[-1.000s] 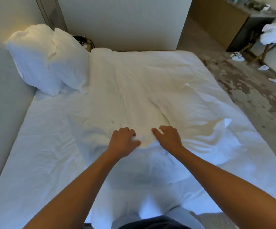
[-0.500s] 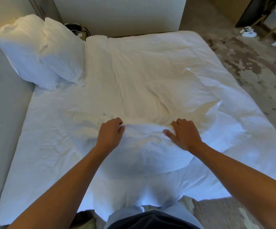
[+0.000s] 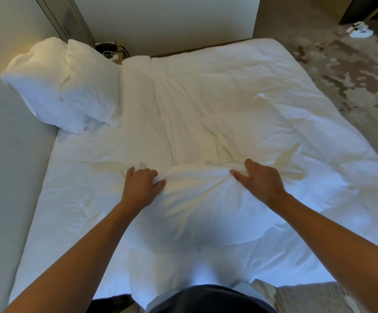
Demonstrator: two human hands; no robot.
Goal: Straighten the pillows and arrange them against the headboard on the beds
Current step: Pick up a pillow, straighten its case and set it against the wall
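**Both hands clamped on pillow at near edge of bed**

Pillow (image 3: 197, 204) lies at 6 o'clock on the bed (image 3: 70, 199), just in front of the person. Left hand (image 3: 141, 188) grips its far edge at about 9 o'clock of the pillow, fingers curled into bunched fabric. Right hand (image 3: 261, 182) grips the same far edge at about 2 o'clock, thumb and fingers pinching a gathered fold. Pillow sits between the hands, below the fingertips. White, soft, wrinkled, fabric pulled taut between the two grips; lower part in bluish shade. Two more pillows (image 3: 66, 84) stand propped at 10 o'clock against the wall (image 3: 2, 154), touching each other. Rumpled white duvet (image 3: 206, 98) covers the bed's far half.
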